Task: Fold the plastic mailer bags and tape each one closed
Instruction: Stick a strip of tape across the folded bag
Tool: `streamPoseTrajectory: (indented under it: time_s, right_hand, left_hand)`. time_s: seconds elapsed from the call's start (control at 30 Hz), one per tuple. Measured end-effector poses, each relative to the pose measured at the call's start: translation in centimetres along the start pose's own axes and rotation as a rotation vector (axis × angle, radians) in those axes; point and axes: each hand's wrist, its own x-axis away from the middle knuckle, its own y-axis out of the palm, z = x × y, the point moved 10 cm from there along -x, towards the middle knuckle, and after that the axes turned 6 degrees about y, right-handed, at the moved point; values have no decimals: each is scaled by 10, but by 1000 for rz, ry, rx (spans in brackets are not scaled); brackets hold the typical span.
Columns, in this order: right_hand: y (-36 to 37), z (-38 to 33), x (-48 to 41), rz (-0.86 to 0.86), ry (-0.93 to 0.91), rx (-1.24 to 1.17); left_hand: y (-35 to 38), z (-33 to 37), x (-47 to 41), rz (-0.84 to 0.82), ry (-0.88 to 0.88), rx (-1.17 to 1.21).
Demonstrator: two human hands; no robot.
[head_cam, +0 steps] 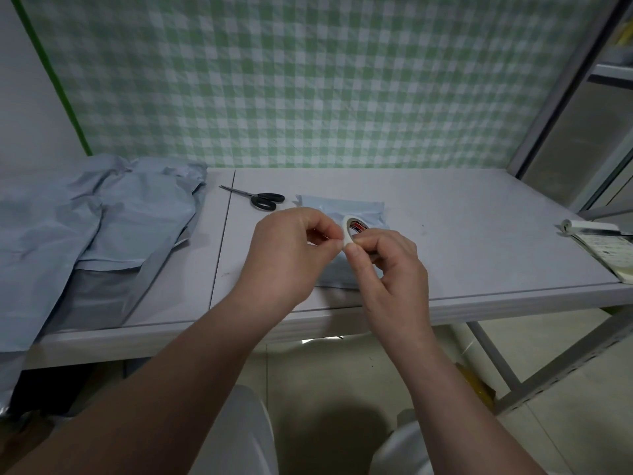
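Both forearms reach forward from the bottom of the view, bare to the elbow, and converge so that the hands meet in the middle, raised a little. The left hand (291, 250) shows its back, knuckles up, with its fingers (323, 226) curled in; thumb and forefinger pinch at the near rim of a small roll of tape (352, 229). The right hand (388, 269) grips the same roll from the other side, its thumb lying up against the rim and its other fingers bent behind the roll. The fingertips of the two hands nearly touch.
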Motion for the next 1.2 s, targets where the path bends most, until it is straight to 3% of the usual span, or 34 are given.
streamPoseTrajectory:
  time_s: [0.37,0.87,1.2]
  right_hand:
    - [-1,-2,-1,12,-41,28]
    - [-1,-3,-2,-36,1,-47]
    - [-6,-5,-4,20,13,-59]
  left_hand:
    - [-1,6,2,66,63,-8]
    - [11,-6,-1,-41,-10,211]
    - [-2,3,5,109,18,199]
